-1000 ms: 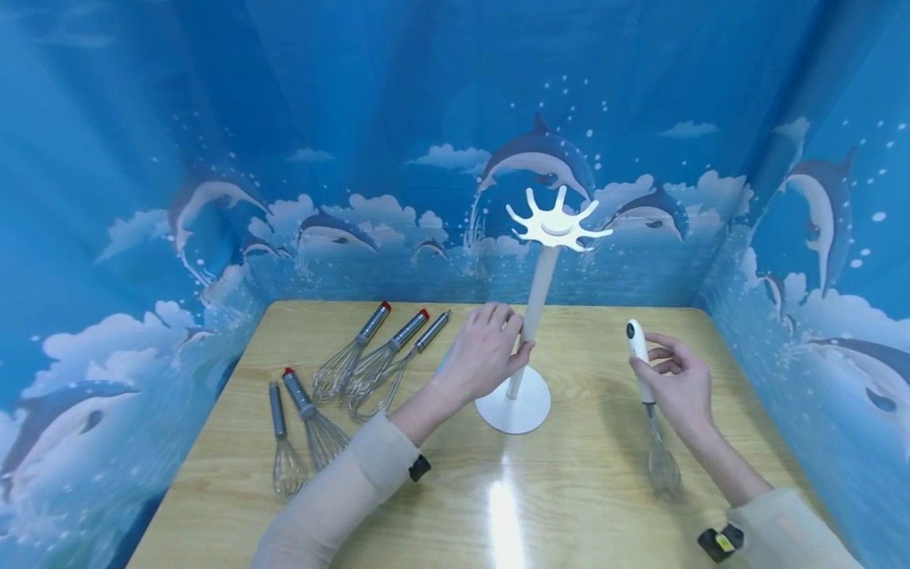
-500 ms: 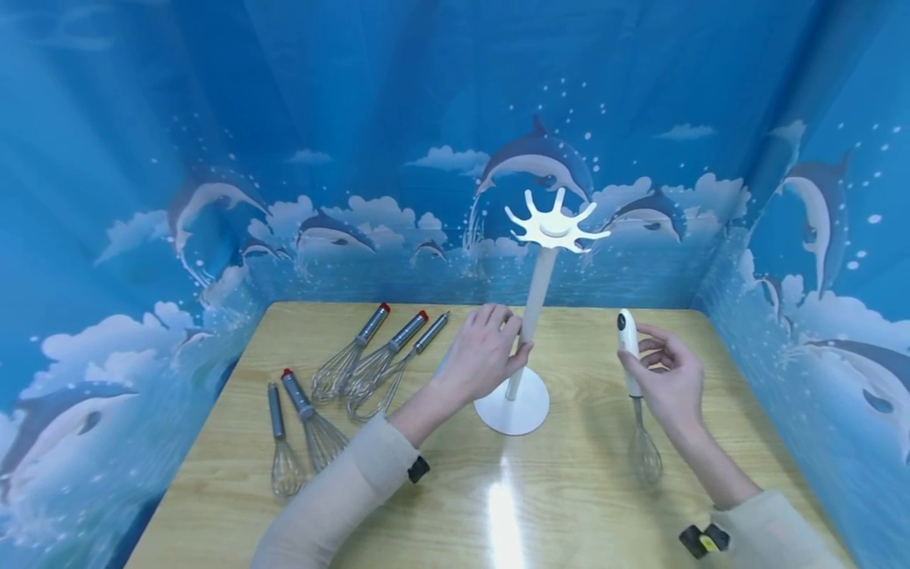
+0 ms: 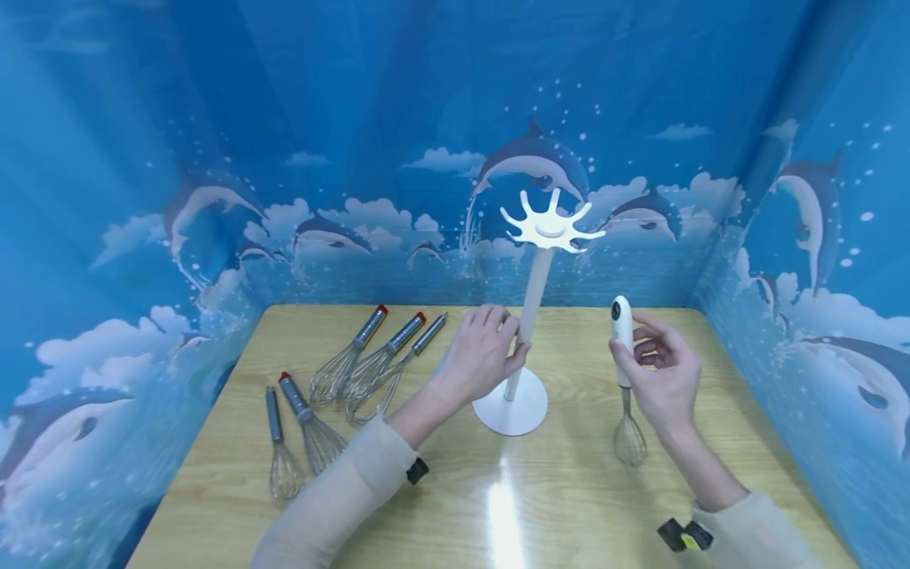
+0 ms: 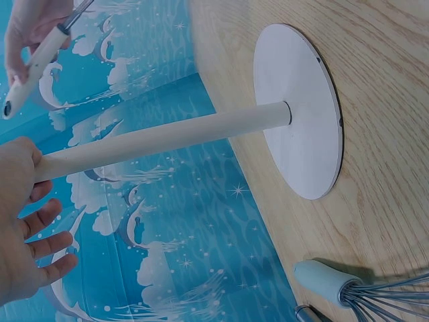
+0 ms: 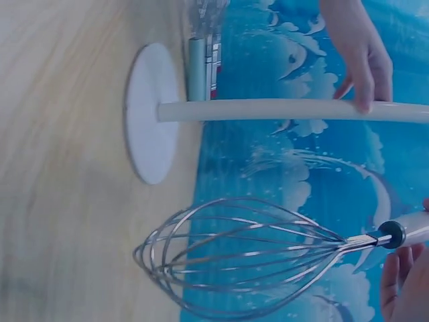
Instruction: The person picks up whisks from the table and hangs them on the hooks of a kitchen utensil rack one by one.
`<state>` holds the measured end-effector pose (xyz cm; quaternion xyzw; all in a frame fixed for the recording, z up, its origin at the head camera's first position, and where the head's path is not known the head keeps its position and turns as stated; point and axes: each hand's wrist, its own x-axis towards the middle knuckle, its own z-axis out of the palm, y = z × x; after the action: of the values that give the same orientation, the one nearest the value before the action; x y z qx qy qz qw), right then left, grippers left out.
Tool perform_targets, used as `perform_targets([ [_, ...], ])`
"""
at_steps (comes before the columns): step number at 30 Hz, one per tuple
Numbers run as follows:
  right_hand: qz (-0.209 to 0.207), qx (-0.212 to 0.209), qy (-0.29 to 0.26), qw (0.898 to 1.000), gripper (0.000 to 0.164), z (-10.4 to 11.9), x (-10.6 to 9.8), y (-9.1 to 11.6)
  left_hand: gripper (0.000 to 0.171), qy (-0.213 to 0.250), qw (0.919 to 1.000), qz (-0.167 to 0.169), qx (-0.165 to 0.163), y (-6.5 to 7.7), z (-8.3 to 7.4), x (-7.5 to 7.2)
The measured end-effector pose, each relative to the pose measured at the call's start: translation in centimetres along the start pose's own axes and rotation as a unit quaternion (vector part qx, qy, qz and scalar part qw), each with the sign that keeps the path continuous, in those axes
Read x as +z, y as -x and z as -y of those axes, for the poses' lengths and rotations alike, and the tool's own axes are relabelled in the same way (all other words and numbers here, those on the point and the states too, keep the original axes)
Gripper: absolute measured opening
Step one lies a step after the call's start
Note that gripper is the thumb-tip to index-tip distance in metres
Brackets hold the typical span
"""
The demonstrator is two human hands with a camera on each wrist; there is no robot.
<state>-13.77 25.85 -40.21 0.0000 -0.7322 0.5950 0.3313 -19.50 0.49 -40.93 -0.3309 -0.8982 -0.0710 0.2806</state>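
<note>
My left hand [image 3: 479,352] pinches the pole of a white stand [image 3: 535,292] between thumb and forefinger; the other fingers spread loosely, as the left wrist view shows. The stand rises from a round base to a ring of several hooks. To its right, my right hand [image 3: 664,375] grips a whisk [image 3: 622,371] by its white handle, wire loops downward and above the table. In the right wrist view the whisk's dark collar [image 5: 394,233] and wire balloon show beside the pole, apart from it.
Several metal-handled whisks [image 3: 370,324] lie on the left of the wooden table [image 3: 569,506], some with red tips. A whisk with a pale green handle [image 4: 327,280] lies mostly hidden behind my left hand. A blue dolphin-print curtain [image 3: 398,95] encloses the table's back and sides.
My right hand has moved the white-handled whisk left towards the stand and slightly up, and the whisk hangs more upright. My left hand stays on the pole.
</note>
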Motion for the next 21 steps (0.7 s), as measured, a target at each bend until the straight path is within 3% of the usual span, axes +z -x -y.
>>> perform_targets([
  [12,-0.028,-0.119,-0.051,0.991,0.044,2.0,1.0,0.3,0.025,0.006,1.0,-0.005,0.002,0.1,0.0,0.1],
  [21,-0.027,-0.16,-0.061,0.985,0.043,3.8,1.8,0.2,0.025,0.003,1.0,-0.007,0.001,0.1,0.0,0.2],
])
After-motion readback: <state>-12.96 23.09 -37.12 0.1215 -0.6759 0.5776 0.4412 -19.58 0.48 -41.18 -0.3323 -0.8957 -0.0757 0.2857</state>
